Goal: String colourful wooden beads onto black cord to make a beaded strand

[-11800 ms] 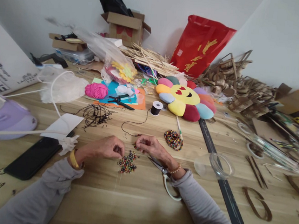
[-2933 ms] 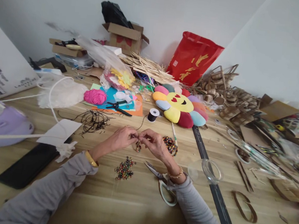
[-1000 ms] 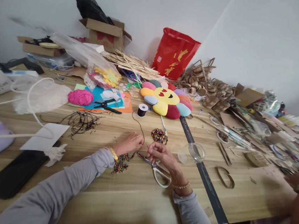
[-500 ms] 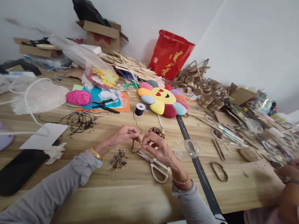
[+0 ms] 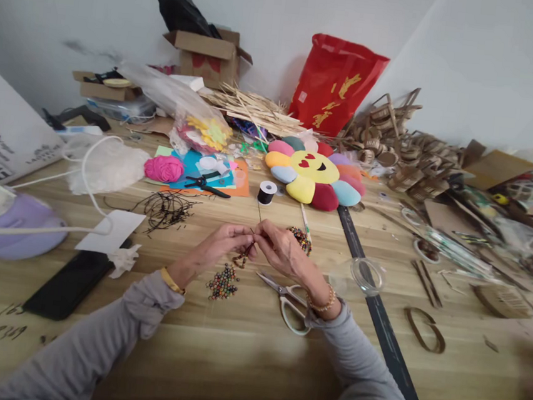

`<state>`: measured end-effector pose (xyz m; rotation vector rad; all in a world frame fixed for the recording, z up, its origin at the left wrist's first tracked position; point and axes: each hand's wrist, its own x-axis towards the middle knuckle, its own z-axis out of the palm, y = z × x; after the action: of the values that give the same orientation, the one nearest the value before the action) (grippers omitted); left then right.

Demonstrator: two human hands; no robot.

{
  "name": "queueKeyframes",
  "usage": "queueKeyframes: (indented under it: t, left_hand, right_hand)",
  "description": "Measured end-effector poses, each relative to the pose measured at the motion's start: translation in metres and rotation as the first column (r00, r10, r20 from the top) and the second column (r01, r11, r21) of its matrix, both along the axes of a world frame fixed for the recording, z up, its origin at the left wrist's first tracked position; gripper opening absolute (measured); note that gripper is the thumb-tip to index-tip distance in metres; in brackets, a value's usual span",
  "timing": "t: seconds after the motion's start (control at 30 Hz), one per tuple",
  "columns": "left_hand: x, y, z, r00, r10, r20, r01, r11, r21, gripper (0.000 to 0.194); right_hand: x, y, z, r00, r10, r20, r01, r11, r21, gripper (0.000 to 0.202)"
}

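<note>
My left hand is closed, its fingertips pinching a thin black cord beside a short beaded strand that hangs beneath them. Right against it, my right hand is pinched on the same cord. From there the cord runs back to a white spool of black cord. A pile of loose multicoloured beads lies just below the hands. White-handled scissors rest by my right wrist, and a finished-looking heap of strung beads lies behind my right hand.
A clear round container stands on the right, near a dark strip across the table. A flower cushion lies behind the spool. Tangled black cord, pliers, a black phone-like slab and a purple appliance are leftward.
The view has turned left, so the table's things appear farther right and the neighbouring person's arms are gone. My hands have come closer together, both still pinching the cord.
</note>
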<state>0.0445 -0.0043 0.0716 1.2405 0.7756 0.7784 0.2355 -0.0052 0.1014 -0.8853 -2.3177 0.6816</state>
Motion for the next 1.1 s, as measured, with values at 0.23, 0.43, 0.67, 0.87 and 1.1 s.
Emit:
queueKeyframes:
  t: [0.23,0.43,0.67,0.87,1.1]
  left_hand:
    - [-0.012,-0.054,0.0,0.993,0.031,-0.117,-0.06,0.966,-0.252,0.038]
    - [-0.005,-0.092,-0.029,0.938,0.041,-0.344,-0.136,0.957,-0.255,0.033]
    - [0.013,-0.104,-0.044,0.923,0.112,-0.367,-0.169,0.977,-0.128,0.024]
    - [0.014,-0.109,-0.057,0.911,0.121,-0.395,-0.15,0.988,-0.042,0.021]
    - [0.016,-0.112,-0.059,0.901,0.097,-0.424,-0.125,0.991,-0.039,0.018]
  right_hand:
    - [0.009,-0.017,-0.011,0.999,0.031,0.044,-0.026,0.994,-0.11,0.011]
    - [0.008,-0.043,-0.035,0.978,0.183,0.097,-0.142,0.933,-0.33,0.008]
    - [0.012,-0.044,-0.058,0.988,0.101,0.121,-0.041,0.905,-0.423,0.01]
    - [0.022,-0.048,-0.06,0.996,0.07,0.047,-0.04,0.883,-0.468,0.012]
    - [0.033,-0.053,-0.048,1.0,-0.021,-0.023,0.011,0.919,-0.393,0.009]
